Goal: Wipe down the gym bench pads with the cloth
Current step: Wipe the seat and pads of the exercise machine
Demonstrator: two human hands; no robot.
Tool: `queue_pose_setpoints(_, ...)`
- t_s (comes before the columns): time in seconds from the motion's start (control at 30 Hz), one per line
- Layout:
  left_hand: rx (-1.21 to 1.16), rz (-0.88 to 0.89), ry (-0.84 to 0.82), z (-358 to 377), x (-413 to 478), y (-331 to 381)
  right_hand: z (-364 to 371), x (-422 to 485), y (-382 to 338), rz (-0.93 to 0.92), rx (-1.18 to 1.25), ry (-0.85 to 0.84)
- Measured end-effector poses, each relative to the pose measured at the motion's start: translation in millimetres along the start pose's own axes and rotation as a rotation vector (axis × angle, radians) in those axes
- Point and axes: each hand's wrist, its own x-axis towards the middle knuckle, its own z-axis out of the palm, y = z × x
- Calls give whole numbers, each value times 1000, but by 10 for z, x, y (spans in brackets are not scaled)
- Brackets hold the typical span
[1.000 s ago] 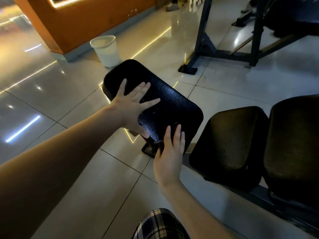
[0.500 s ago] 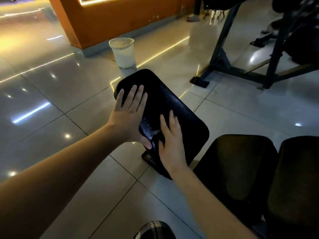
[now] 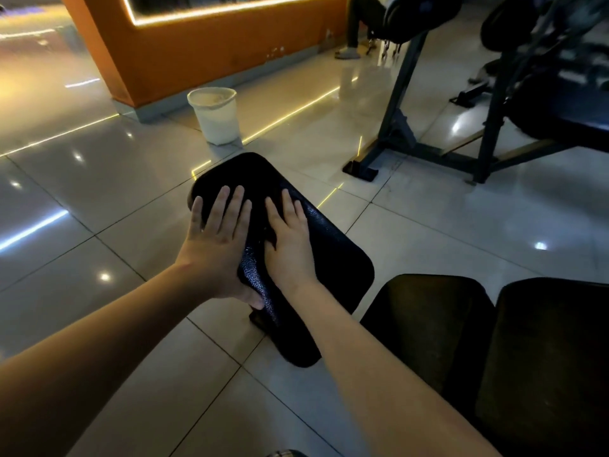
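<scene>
A black textured bench pad (image 3: pixel 333 258) stands in the middle of the head view, angled away from me. My left hand (image 3: pixel 219 245) lies flat on its left side, fingers straight and pointing forward, thumb down over the near edge. My right hand (image 3: pixel 288 240) rests flat on the pad's top beside it, fingers straight. No cloth shows under or near either hand. Two more dark pads (image 3: pixel 428 328) (image 3: pixel 553 367) sit to the right of the first one.
A white waste bin (image 3: pixel 217 115) stands on the glossy tiled floor beyond the pad, by an orange wall (image 3: pixel 204 47). A dark machine frame (image 3: pixel 398 127) rises at the back right. A person's legs (image 3: pixel 354 28) show at the far top.
Both hands slid forward along the pad; the right hand moved from the near edge up onto the top. The left fingers closed together. The camera view tilted up and forward.
</scene>
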Motion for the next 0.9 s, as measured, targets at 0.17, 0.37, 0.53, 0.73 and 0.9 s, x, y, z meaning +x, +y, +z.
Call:
queue_pose_setpoints(0.17,24,-14,-34,-52,-11,23,-53,-128,111,-47,-9,-65)
queue_pose_setpoints(0.37,42,-43,-40,-48,5,36,101,-856,-28,106,-65,-46)
queue_pose_setpoints(0.53,36,-45,-30,-33,17,51,155,-578,-56,122,-41,52)
queue_pose_setpoints(0.73,41,-38,-64,-54,18,51,36,609,-121,57,-174,5)
queue_pose_setpoints(0.9,13,-14,-37,-49,13,40,-90,611,-16,-132,-173,-81)
